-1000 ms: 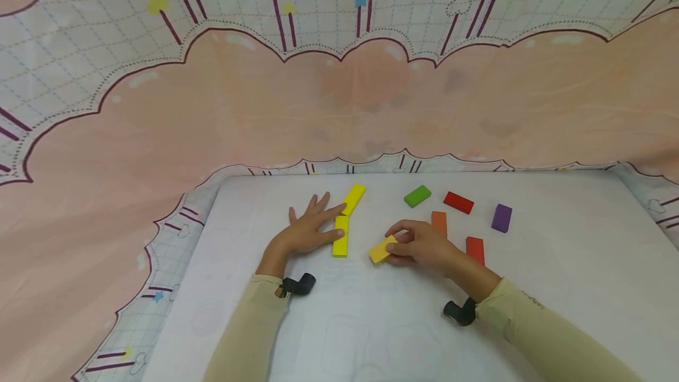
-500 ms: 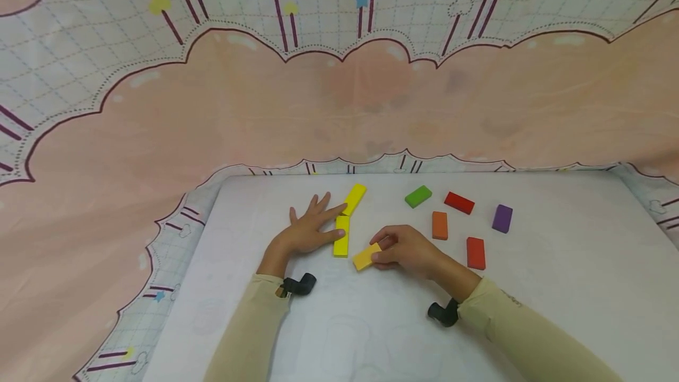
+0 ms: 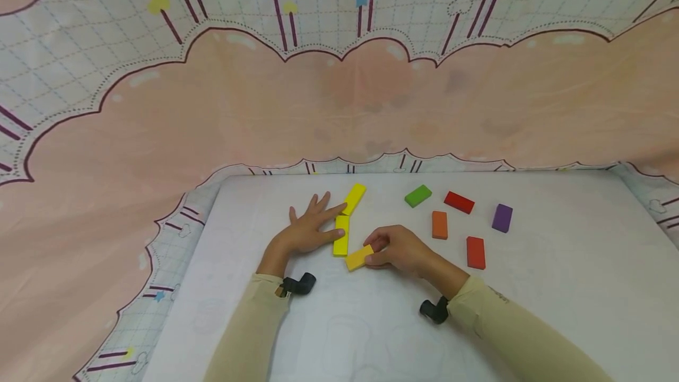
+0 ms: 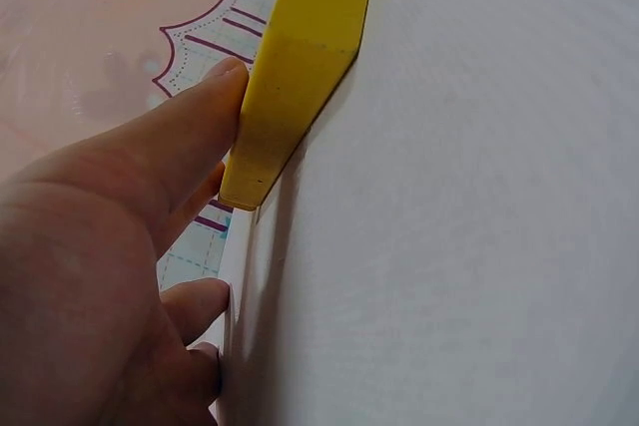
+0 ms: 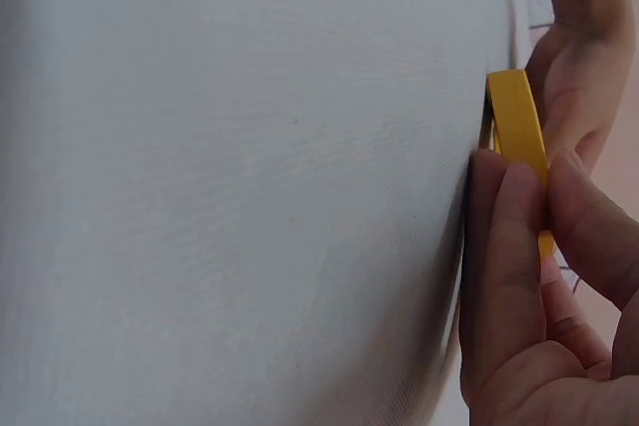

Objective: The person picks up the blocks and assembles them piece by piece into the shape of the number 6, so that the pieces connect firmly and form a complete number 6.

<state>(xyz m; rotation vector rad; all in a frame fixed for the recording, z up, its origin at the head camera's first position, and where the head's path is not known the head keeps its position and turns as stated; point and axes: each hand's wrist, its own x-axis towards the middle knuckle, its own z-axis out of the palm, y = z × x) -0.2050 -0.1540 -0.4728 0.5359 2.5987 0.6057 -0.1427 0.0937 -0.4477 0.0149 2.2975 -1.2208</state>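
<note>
- The table is white, with a straight far edge.
- Left of its middle lie a slanted yellow block and a straighter yellow block, their ends touching.
- Farther right I see a green block, a tilted red block, an orange block, a nearer red block and a purple block, all apart.

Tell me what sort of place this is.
Probably an indoor play or recording corner, though the wider room is hidden: a white tabletop, cartoon-print cloth beyond it, and small coloured blocks laid out.
</note>
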